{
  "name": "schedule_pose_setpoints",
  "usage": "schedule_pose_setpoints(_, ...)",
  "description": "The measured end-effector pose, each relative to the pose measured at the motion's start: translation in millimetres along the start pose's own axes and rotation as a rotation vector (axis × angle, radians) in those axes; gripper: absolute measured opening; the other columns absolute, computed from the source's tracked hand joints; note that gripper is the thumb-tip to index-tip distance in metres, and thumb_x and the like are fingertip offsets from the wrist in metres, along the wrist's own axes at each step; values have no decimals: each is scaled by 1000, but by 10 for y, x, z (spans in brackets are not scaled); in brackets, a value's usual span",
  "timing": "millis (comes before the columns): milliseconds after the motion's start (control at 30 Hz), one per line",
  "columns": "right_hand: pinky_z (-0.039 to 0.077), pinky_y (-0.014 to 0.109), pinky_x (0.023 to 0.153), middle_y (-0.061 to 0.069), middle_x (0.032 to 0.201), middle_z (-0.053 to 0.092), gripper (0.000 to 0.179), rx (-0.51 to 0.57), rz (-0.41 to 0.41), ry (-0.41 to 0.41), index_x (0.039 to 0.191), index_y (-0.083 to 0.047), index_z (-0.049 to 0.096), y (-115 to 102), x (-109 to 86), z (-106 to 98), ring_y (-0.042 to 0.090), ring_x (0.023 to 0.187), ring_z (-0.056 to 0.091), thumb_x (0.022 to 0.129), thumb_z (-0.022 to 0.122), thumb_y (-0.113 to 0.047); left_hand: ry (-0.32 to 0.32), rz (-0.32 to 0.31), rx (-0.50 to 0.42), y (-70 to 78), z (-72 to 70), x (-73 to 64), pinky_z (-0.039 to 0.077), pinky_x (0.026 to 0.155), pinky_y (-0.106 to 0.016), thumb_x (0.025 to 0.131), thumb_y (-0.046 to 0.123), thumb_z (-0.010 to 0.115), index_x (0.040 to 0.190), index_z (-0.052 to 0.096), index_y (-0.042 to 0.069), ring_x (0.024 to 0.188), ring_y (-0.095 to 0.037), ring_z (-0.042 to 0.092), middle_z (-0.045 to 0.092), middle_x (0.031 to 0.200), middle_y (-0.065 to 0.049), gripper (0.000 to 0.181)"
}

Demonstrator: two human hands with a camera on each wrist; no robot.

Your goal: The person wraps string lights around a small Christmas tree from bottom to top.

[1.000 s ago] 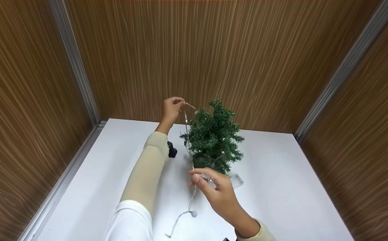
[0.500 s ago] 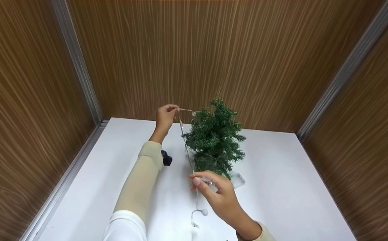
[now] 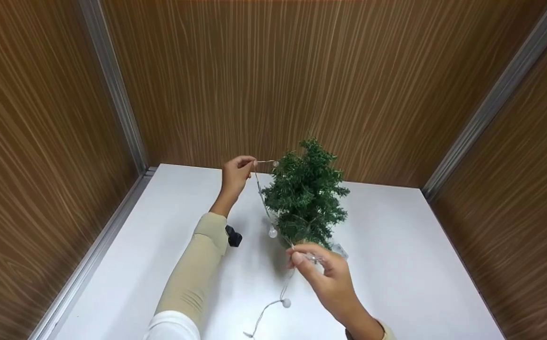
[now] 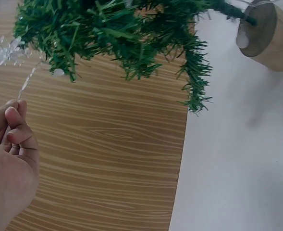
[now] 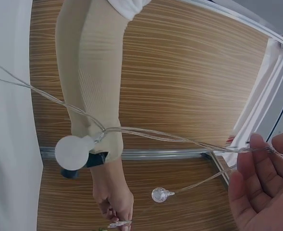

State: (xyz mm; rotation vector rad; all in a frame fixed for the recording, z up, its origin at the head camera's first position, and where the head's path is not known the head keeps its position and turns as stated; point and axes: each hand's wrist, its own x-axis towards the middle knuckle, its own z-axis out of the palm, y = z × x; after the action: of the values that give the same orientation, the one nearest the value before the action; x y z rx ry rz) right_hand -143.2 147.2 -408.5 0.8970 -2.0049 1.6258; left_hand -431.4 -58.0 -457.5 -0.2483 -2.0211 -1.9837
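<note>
A small artificial Christmas tree (image 3: pixel 306 198) stands on the table, its round wooden base (image 4: pixel 276 41) visible in the left wrist view. At its upper left, my left hand (image 3: pixel 237 177) pinches the thin wire of a string of lights between thumb and fingers. From there the wire reaches the foliage, beside a clear snowflake (image 4: pixel 9 52). My right hand (image 3: pixel 332 278), in front of the tree, pinches another stretch of the string. A clear bulb (image 5: pixel 161 195) hangs on the wire between the hands. Below the right hand dangles a frosted bulb (image 5: pixel 71 153) on doubled wire.
The white table (image 3: pixel 396 274) is bordered by wood-grain panels (image 3: pixel 273 85) with metal corner rails. A translucent box (image 3: pixel 340 250) lies behind my right hand. A black device (image 3: pixel 233 236) sits at my left wrist, over the beige sleeve (image 3: pixel 193 264).
My left hand has lowered, keeping its pinch on the wire. My right hand has shifted right, and a clear bulb now shows on the wire between the hands. The dangling end has swung.
</note>
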Motion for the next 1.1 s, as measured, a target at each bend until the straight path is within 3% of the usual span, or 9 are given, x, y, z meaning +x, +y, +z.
schedule_pose_setpoints(200, 53, 23, 87, 8, 85, 73, 31, 24, -98, 84, 107, 4, 70, -29, -69, -184, 14, 83, 69, 88, 55, 23, -22, 65, 35, 2, 30, -101, 49, 64, -23, 97, 13, 68, 104, 75, 1, 71, -9, 59, 74, 99, -16, 15)
schedule_pose_setpoints(333, 52, 21, 86, 7, 85, 73, 30, 21, -109, 122, 105, 6, 70, -58, -97, -309, 12, 84, 69, 87, 54, 24, -30, 101, 59, 45, 51, -170, 49, 65, -21, 98, 8, 66, 103, 75, 3, 71, -7, 59, 73, 101, -19, 12)
schedule_pose_setpoints(500, 55, 21, 83, 6, 84, 74, 24, -82, -19, 149, 102, 5, 71, -162, -109, -463, 11, 84, 70, 90, 56, 19, -38, 134, 89, -38, 68, -227, 49, 63, -20, 97, 10, 68, 100, 76, 6, 72, -14, 61, 74, 98, -16, 10)
schedule_pose_setpoints(667, 55, 20, 83, 1, 86, 74, 18, -134, 49, 209, 101, 8, 70, -229, -121, -638, 10, 84, 71, 91, 57, 17, -74, 150, 135, -52, 82, -318, 47, 63, -21, 98, 16, 67, 104, 75, 5, 77, -31, 63, 75, 100, -17, 14)
schedule_pose_setpoints(733, 55, 19, 83, 1, 86, 74, 17, -128, 58, 243, 101, 10, 70, -238, -121, -699, 9, 84, 71, 92, 57, 16, -92, 156, 142, -49, 84, -345, 47, 63, -21, 99, 16, 67, 106, 74, 3, 77, -31, 62, 74, 100, -18, 17)
schedule_pose_setpoints(933, 55, 16, 81, 3, 85, 73, 15, -112, 75, 303, 102, 12, 69, -270, -94, -828, 9, 83, 70, 94, 56, 15, -92, 180, 153, -33, 79, -395, 46, 62, -22, 98, 16, 67, 105, 75, 4, 70, -12, 55, 74, 94, -8, 16)
schedule_pose_setpoints(1100, 55, 17, 80, 3, 85, 73, 15, -101, 60, 308, 101, 12, 69, -363, -51, -858, 10, 82, 70, 94, 56, 15, -87, 214, 144, -27, 76, -420, 45, 61, -23, 98, 18, 67, 104, 75, 7, 69, -12, 54, 73, 93, -12, 15)
